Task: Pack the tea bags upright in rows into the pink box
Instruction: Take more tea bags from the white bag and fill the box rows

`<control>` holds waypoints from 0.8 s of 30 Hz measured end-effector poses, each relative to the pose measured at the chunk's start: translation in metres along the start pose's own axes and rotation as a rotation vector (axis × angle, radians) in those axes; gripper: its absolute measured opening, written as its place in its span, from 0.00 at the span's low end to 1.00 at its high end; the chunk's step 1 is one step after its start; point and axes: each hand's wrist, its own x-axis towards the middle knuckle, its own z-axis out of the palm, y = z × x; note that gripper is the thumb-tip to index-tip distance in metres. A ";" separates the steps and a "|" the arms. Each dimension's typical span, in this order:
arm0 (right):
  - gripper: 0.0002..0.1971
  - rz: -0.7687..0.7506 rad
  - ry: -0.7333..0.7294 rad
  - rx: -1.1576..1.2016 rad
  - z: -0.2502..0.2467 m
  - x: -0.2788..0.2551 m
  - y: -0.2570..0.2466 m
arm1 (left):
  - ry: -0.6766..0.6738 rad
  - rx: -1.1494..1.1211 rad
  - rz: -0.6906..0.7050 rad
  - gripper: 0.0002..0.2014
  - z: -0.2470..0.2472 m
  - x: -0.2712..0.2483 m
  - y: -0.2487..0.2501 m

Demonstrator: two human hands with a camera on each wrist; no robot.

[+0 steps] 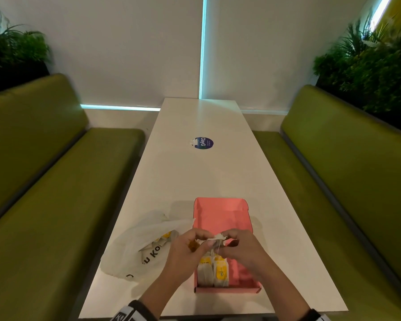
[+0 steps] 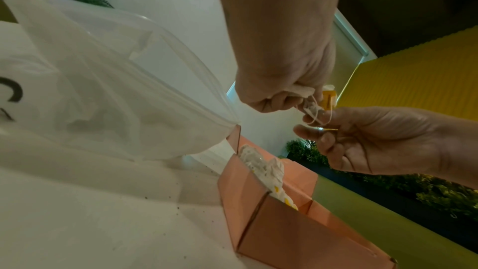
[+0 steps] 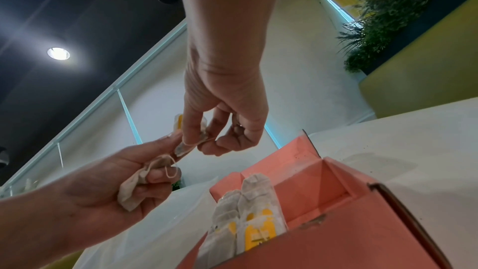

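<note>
The pink box (image 1: 220, 205) lies open on the white table, with several tea bags (image 1: 214, 272) standing upright at its near left end. The rest of the box is bare. Both hands hover over the box's middle. My left hand (image 1: 203, 240) grips a crumpled white tea bag (image 3: 129, 193), and its string (image 3: 169, 166) loops round the fingers. My right hand (image 1: 226, 239) pinches another tea bag (image 3: 201, 132) that has a yellow tag (image 3: 178, 122). In the left wrist view the left hand (image 2: 279, 97) and right hand (image 2: 318, 124) meet over the box (image 2: 284, 242).
A white plastic bag (image 1: 137, 246) holding more tea bags lies left of the box and touches its left wall. A round blue sticker (image 1: 203, 143) sits farther up the table. Green benches (image 1: 56, 193) flank both sides, with plants behind them.
</note>
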 end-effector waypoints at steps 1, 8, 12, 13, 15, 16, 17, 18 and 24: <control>0.11 0.002 0.001 0.021 0.000 0.000 0.000 | -0.009 -0.003 0.018 0.03 0.001 0.000 0.001; 0.12 -0.035 -0.013 0.119 0.002 -0.002 0.001 | 0.004 0.020 0.021 0.06 0.003 0.000 -0.001; 0.12 -0.064 -0.014 0.120 0.002 -0.003 0.001 | -0.033 -0.003 0.007 0.04 0.002 0.000 -0.004; 0.13 -0.070 -0.022 0.121 0.002 -0.003 0.001 | -0.042 -0.005 0.013 0.04 0.002 0.001 -0.003; 0.13 -0.079 -0.047 0.103 0.000 -0.003 0.002 | -0.053 0.001 0.040 0.01 0.002 0.000 -0.002; 0.13 -0.081 -0.058 0.078 0.000 -0.002 0.003 | -0.043 0.008 0.060 0.03 0.002 0.000 -0.002; 0.11 -0.082 -0.068 0.050 -0.001 -0.002 0.003 | -0.036 0.013 0.070 0.06 0.002 -0.001 -0.003; 0.10 -0.083 -0.076 0.030 -0.001 -0.003 0.003 | -0.026 0.017 0.062 0.07 0.002 -0.001 -0.004; 0.10 -0.051 -0.112 0.086 -0.001 -0.003 0.006 | -0.043 -0.086 -0.013 0.03 0.006 -0.006 0.000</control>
